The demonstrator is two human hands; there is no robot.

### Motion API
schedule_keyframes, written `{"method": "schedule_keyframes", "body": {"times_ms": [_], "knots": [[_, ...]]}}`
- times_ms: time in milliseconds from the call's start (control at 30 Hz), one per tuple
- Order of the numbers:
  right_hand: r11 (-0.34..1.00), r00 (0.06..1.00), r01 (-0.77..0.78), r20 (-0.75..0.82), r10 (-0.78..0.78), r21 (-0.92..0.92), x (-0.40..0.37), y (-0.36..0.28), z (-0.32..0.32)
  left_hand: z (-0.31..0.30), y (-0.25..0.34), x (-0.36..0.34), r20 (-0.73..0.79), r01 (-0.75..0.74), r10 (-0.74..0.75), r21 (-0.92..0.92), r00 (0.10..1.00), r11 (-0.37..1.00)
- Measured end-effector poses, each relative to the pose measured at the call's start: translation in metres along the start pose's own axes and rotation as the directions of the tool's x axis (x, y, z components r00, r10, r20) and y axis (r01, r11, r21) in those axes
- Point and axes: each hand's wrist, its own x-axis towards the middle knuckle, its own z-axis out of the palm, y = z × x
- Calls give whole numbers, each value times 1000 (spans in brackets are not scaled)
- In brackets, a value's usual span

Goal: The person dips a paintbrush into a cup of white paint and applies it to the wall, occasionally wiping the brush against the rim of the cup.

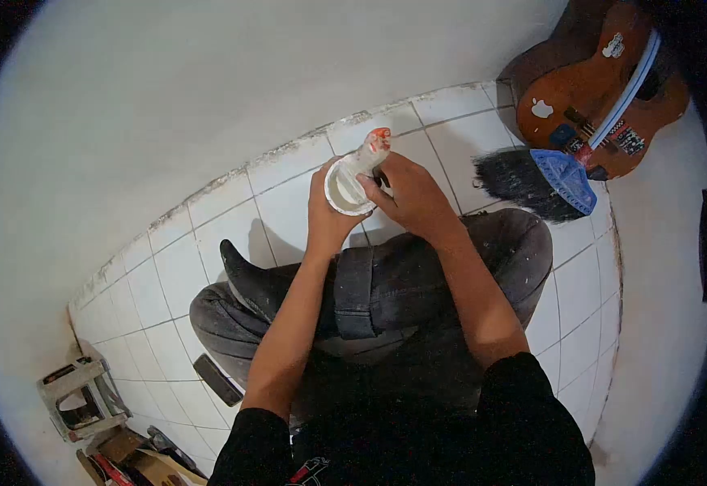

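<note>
My left hand point(320, 212) is wrapped round a white cup point(330, 191), held in front of my crossed legs with its opening towards me. Between the fingers of my right hand point(415, 197) is a thick whitish tool with a red-orange end point(375, 145). That end points up and away from me, past the cup's far rim. The tool's lower part reaches over the opening, and my right thumb presses on it there. What kind of tool it is, I cannot make out. Something pale shows inside the cup.
White floor tiles point(163, 292) run up to a wall. To the right, a broom head point(564, 182) with black bristles leans near a brown guitar point(564, 97). A dark flat object point(217, 379) lies left of my leg. A grey stool point(86, 397) stands at lower left, by assorted items.
</note>
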Motion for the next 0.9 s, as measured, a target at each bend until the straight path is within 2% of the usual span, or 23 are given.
{"method": "schedule_keyframes", "body": {"times_ms": [33,100,167,300,367,400,467,500,533,600,633,667,733,767,800,867,900], "knots": [[1000,1000,15,-12,-16,-8,0,-1,-1,1,1,0,3,-1,1,1,1000,1000],[999,999,30,-27,-30,-17,0,-1,0,2,1,0,0,40,-41,-122,999,992],[997,993,71,-96,-70,3,0,2,4,1,-1,0,8,27,-26,-99,1000,995],[997,992,79,-95,-79,-11,-1,4,3,1,5,0,15,24,-23,-78,1000,997],[999,994,-11,-107,16,47,-2,4,-2,1,9,0,11,25,-24,-69,1000,997],[999,994,-9,-109,14,48,-1,4,-3,1,9,1,3,24,-24,-60,1000,998],[899,943,-121,-235,237,420,3,4,-5,3,0,2,-14,3,-4,-76,1000,997],[882,905,-57,-349,244,468,6,10,0,3,0,3,-29,-16,13,-93,999,996],[882,905,-52,-352,240,468,8,16,2,3,1,3,-31,-21,18,-92,999,996],[591,805,-94,-288,519,801,10,24,1,2,4,3,-30,33,-38,-142,999,989],[493,802,-96,-226,553,865,9,28,-3,1,1,4,-30,27,-32,-142,999,989],[496,802,-91,-232,551,864,9,31,-4,0,-4,4,-32,29,-33,-113,999,993],[198,742,-36,-107,662,979,9,34,-7,0,-4,5,-33,26,-29,-85,999,996],[142,743,0,-96,663,990,8,37,-7,0,-4,4,-40,46,-51,-117,998,992],[145,744,6,-102,660,989,8,35,-9,0,-2,4,-45,65,-73,-150,996,987],[-17,646,48,-18,763,999,9,31,-11,-2,3,5,-33,72,-76,-117,997,991],[-15,649,54,-24,760,998,8,31,-12,-2,0,5,-37,82,-86,-111,996,990]]}}
